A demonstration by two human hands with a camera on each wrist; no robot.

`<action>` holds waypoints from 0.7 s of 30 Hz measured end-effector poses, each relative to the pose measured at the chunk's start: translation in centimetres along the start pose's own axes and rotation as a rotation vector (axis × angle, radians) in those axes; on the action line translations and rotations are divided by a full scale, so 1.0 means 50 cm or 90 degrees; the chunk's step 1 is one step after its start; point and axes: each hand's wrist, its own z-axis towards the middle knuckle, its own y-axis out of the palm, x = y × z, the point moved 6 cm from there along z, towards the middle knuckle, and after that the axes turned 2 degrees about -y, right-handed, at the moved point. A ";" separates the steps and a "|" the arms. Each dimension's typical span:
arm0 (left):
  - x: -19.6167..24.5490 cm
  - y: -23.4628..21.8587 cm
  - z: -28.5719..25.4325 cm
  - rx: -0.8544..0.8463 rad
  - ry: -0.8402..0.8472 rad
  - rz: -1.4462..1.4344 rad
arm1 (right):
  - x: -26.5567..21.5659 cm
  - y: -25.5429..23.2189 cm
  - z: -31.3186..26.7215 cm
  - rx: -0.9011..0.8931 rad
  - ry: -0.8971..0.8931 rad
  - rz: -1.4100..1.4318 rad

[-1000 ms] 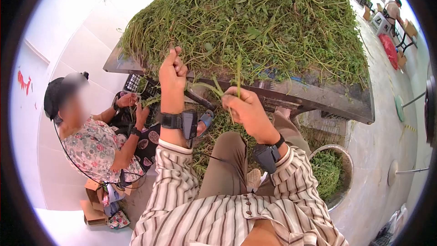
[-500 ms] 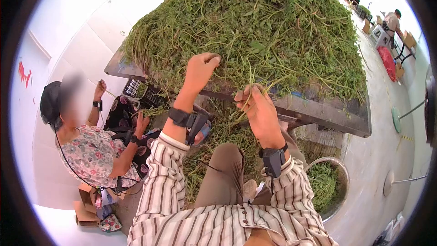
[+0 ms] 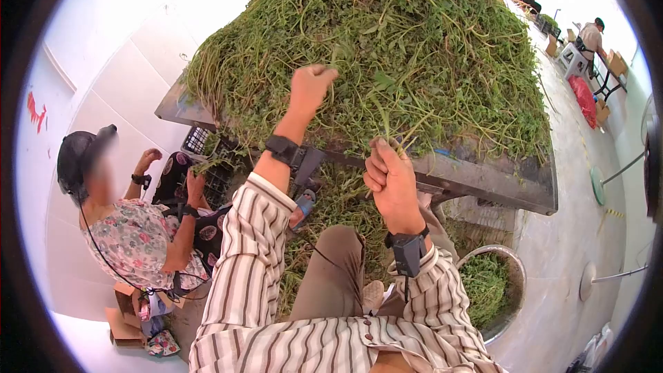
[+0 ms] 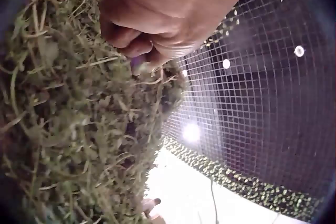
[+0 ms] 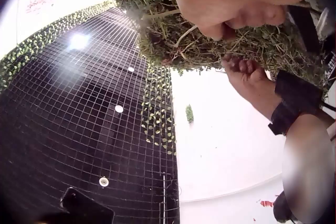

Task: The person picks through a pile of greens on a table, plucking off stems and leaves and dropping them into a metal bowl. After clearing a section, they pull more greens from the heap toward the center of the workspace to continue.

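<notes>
A big heap of leafy green stems (image 3: 428, 62) covers the table. My left hand (image 3: 311, 90) is over the front of the heap, its fingers curled and fingertips right at the greens. In the left wrist view, the curled left hand (image 4: 152, 19) is close against the tangle; I cannot tell whether a stem is between its fingertips. Lower and to the right, at the table's front edge, my right hand (image 3: 392, 183) pinches a few thin green stems (image 3: 407, 139) between thumb and fingers. The right wrist view shows this hand (image 5: 236, 3) from close up, fingers bent inward.
The dark table edge (image 3: 497, 185) runs just beyond the right hand. A round tub (image 3: 521, 283) with greens stands on the floor at right. At left another person (image 3: 138, 224) sits beside a black crate (image 3: 200, 139); cardboard boxes (image 3: 124, 321) lie below. Loose greens (image 3: 304, 235) litter the floor.
The left hand has moved right and forward onto the heap. My right hand has shifted right, still with stems, and its fingers are more curled than half a second ago.
</notes>
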 end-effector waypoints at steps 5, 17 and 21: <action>0.048 -0.064 0.002 0.014 -0.106 -0.312 | 0.009 -0.001 0.006 0.000 0.016 0.002; 0.007 0.036 -0.243 -0.246 -0.328 -0.531 | 0.047 0.024 0.005 0.007 0.102 -0.167; -0.010 0.051 -0.250 -0.254 -0.341 -0.551 | 0.051 0.030 0.008 0.009 0.083 -0.175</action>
